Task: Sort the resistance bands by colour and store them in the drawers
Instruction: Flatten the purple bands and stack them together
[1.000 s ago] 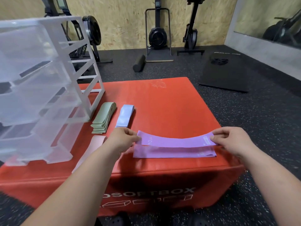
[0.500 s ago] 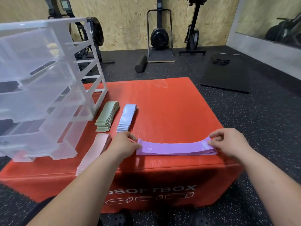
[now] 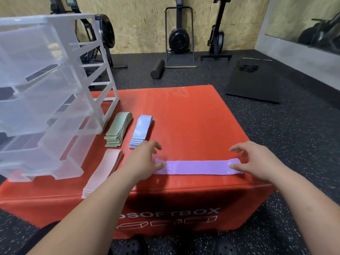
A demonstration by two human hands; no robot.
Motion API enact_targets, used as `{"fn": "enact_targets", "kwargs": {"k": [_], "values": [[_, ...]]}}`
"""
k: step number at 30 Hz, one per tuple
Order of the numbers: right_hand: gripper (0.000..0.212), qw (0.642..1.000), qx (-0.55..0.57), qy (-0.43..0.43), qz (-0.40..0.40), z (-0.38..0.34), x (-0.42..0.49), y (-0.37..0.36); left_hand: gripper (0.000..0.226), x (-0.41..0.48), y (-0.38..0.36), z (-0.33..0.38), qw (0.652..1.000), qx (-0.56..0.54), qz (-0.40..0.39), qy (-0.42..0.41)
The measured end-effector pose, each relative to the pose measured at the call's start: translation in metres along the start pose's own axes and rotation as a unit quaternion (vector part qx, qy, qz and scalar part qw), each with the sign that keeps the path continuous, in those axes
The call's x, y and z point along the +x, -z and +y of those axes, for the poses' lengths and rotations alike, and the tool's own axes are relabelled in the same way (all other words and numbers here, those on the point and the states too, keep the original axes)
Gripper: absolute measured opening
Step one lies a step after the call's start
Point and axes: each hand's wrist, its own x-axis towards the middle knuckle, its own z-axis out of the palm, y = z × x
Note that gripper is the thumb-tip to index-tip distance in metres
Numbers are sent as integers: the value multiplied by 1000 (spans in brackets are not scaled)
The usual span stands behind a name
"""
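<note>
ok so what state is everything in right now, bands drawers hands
purple bands, flat on the box
left hand, open, thumb on purple's left end
right hand, open, thumb on its right end
green bands, stacked, untouched
blue bands, stacked, untouched
pink bands, stacked
drawers, pulled out, no bands seen inside

Brightness: you have even, fairly bright indoor light; the red box [image 3: 184, 116] reads vivid.
Source: from above, judging by shade falling beneath things; no lamp in your view.
Shadows: soft under your left hand [image 3: 145, 161] and right hand [image 3: 257, 161]; a darker patch on the box front below your arms.
Glare: pale sheen on the clear drawer unit [image 3: 55, 70].
Blur: your fingertips [image 3: 236, 149] smear slightly; the back wall [image 3: 138, 24] looks soft.
Distortion: wide-angle bending; the drawer unit leans, edges stretch.
</note>
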Motion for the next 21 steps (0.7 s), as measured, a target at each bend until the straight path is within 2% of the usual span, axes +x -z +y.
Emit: {"fn": "enact_targets", "kwargs": {"k": [2,5,10,15,18,21], "values": [[63,995,-30,73,-56,0,0,-1,65,0,1,-2,995,41,-52,-74],[54,991,-50,95,-82,1,1,-5,73,-1,-1,-6,985,83,-105,-105],[41,993,-51,93,-54,4,3,-6,57,0,2,-9,984,100,-86,-124],[44,992,-32,105,-66,7,2,-7,60,2,1,-10,983,100,-91,-127],[45,996,3,82,-41,8,1,-2,63,2,2,-10,981,104,-89,-136],[33,999,25,-14,25,10,0,4,60,1,-1,-4,980,103,-53,-160]]}}
